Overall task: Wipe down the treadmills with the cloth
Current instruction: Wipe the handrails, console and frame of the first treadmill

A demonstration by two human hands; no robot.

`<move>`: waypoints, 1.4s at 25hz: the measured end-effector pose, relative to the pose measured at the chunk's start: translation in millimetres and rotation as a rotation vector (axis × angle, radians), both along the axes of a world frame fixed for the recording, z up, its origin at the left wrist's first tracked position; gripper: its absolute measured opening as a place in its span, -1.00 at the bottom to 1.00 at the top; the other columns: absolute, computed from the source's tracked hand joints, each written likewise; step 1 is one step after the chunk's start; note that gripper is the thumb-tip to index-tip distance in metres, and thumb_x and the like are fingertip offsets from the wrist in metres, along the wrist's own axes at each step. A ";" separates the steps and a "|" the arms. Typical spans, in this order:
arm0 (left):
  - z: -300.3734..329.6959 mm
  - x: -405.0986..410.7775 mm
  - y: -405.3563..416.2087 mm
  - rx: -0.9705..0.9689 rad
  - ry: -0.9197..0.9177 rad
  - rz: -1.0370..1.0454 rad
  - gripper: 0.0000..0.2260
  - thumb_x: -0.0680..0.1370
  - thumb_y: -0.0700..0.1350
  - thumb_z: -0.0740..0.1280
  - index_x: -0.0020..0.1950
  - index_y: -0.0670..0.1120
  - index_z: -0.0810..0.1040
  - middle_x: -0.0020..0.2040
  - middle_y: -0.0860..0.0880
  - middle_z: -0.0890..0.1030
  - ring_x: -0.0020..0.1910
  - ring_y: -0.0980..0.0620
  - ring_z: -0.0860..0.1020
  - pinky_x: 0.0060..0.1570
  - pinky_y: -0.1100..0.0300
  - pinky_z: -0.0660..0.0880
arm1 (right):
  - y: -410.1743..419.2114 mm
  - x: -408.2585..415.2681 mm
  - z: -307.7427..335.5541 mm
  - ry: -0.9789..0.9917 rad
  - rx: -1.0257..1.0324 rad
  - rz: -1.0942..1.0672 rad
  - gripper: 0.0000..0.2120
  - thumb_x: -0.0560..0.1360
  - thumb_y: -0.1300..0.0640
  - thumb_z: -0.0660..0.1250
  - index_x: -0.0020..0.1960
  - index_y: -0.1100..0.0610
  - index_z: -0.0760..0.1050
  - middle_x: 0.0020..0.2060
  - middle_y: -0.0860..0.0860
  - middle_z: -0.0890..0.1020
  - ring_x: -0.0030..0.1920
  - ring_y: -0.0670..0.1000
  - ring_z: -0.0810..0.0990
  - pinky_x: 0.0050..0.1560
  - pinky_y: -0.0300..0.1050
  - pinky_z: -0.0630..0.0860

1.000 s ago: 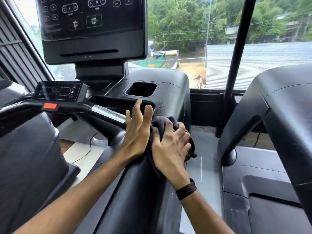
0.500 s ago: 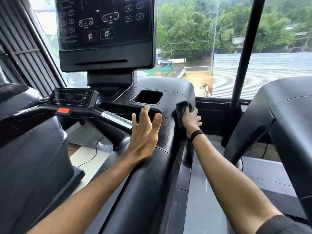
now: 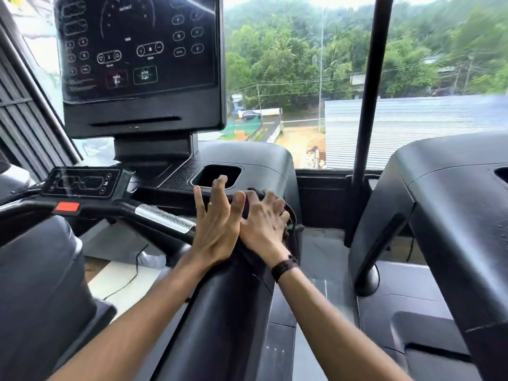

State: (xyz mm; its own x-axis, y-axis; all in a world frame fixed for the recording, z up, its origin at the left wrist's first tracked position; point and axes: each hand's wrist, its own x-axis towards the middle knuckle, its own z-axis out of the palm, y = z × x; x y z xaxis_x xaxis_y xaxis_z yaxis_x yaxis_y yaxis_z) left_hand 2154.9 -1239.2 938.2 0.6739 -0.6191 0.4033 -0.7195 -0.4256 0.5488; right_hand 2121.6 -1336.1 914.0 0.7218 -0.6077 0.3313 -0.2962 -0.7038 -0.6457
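Note:
A black treadmill fills the middle of the view, with its right console arm (image 3: 236,306) running toward me. My left hand (image 3: 215,224) lies flat on that arm, fingers straight and spread, just below the cup recess (image 3: 217,176). My right hand (image 3: 265,222) presses a dark cloth (image 3: 291,215) onto the arm's right side, right beside the left hand. Most of the cloth is hidden under the right hand, which wears a dark wristband.
The treadmill's big display (image 3: 140,59) stands above, with a small control panel (image 3: 82,182) and a red stop button (image 3: 68,207) on the handlebar at left. A second treadmill's console (image 3: 453,204) rises at right. A dark window post (image 3: 368,119) stands between them.
My right hand has pulled the cloth back down the console arm from its far end and now sits next to the left hand. The left hand has stayed flat on the arm.

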 end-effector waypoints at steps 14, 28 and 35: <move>-4.3 39.6 -16.1 0.225 -0.123 0.128 -0.13 0.42 0.50 -0.42 0.60 0.02 -0.21 0.63 -0.03 0.03 0.59 0.14 0.06 0.32 0.10 -0.66 | -89.4 52.9 -40.3 0.024 0.927 -0.366 -0.40 0.63 -0.27 -0.04 0.54 0.05 0.15 0.47 0.22 0.24 0.46 0.25 0.18 0.49 0.16 0.09; -4.3 44.0 -22.6 0.263 -0.081 0.411 -0.13 0.45 0.48 -0.32 0.56 -0.02 0.12 0.55 0.02 0.22 0.55 0.03 0.16 0.50 -0.24 -0.29 | -152.1 139.7 11.0 0.109 0.156 -0.077 -0.56 0.59 -0.16 0.15 0.40 0.00 0.31 0.40 0.17 0.28 0.42 0.26 0.22 0.38 0.25 0.16; 2.5 43.4 -31.2 0.510 -0.071 0.441 -0.14 0.44 0.45 -0.29 0.57 0.01 0.20 0.62 -0.06 0.12 0.61 -0.07 0.01 0.49 -0.30 -0.27 | -163.4 116.0 -14.2 0.004 0.677 -0.243 -0.48 0.63 -0.23 0.03 0.51 -0.05 0.18 0.46 0.21 0.22 0.45 0.28 0.18 0.45 0.25 0.16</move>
State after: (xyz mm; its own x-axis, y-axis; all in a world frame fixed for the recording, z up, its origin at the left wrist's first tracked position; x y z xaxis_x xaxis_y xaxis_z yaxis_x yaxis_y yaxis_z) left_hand 2198.2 -1270.4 940.8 0.8898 -0.4167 0.1859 -0.4457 -0.8809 0.1591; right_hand 2237.6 -1499.5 899.7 0.5402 -0.8226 -0.1776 -0.3969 -0.0630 -0.9157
